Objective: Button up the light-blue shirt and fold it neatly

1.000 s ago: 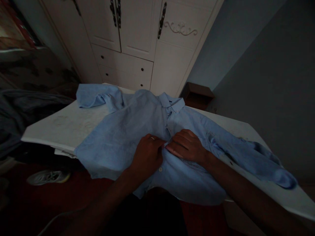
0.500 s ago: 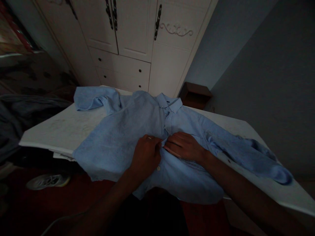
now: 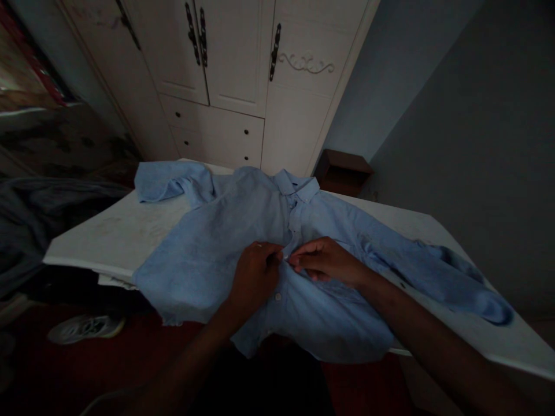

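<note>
A light blue button-up shirt (image 3: 208, 242) lies spread front side up, its collar (image 3: 299, 184) at the far side and its sleeves out to both sides. My left hand (image 3: 255, 274), with a ring on one finger, pinches the front placket near the middle. Close against it from the right, my right hand (image 3: 325, 260) has its fingertips together at the same spot, by a small pale button (image 3: 285, 256). Lower on the placket sits another button (image 3: 278, 296). The fingers partly hide the cloth edge between them.
Under the shirt is a white table (image 3: 104, 231). Behind it stands a white wardrobe (image 3: 234, 58) with dark handles, and a brown cabinet (image 3: 344, 167) in the corner. Dark cloth (image 3: 47, 214) is piled at left; a shoe (image 3: 87, 328) rests on the red floor.
The fingers of my right hand have lifted from lying flatter on the shirt into a pinch beside the button. My left hand keeps its hold; the view has shifted slightly.
</note>
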`<act>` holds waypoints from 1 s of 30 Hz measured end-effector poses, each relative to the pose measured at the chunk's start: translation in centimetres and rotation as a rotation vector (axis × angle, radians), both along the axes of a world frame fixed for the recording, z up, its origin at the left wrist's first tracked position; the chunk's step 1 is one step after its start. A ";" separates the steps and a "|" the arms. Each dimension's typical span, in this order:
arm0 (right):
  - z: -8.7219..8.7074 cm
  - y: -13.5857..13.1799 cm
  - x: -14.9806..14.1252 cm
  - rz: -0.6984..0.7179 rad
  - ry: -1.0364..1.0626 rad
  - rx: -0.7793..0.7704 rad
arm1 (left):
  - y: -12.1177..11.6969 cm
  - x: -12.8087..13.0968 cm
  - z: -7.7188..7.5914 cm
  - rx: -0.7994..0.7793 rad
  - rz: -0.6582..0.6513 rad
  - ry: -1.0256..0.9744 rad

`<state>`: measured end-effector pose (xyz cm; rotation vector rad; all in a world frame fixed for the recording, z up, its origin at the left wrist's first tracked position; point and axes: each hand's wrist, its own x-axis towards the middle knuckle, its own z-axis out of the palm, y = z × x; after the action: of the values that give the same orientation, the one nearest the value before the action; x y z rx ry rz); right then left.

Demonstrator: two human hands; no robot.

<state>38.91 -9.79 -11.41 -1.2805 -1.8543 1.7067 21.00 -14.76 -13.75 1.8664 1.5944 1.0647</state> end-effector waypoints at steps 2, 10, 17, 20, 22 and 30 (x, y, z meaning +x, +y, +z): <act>-0.1 0.0 -0.2 -0.081 0.067 -0.112 | 0.0 -0.1 0.0 0.002 -0.005 -0.010; 0.6 -1.2 -1.4 -0.217 0.062 -0.152 | 0.1 -0.1 -0.4 0.019 -0.012 -0.014; 1.4 -1.8 -2.2 -0.310 -0.023 -0.111 | 0.0 -0.1 -0.7 0.031 -0.037 -0.008; 1.4 -1.8 -2.4 -0.332 -0.029 -0.116 | 0.0 -0.2 -0.8 0.040 -0.052 -0.009; 1.4 -1.8 -2.5 -0.339 -0.030 -0.122 | 0.0 -0.2 -0.8 0.045 -0.063 -0.012; 1.1 -2.0 -2.3 -0.338 -0.014 -0.093 | -0.4 0.0 -0.6 0.004 0.031 -0.193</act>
<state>36.59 -11.80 -10.27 -1.5433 -1.4751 1.6177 20.97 -15.16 -14.30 1.6898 1.5145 1.2222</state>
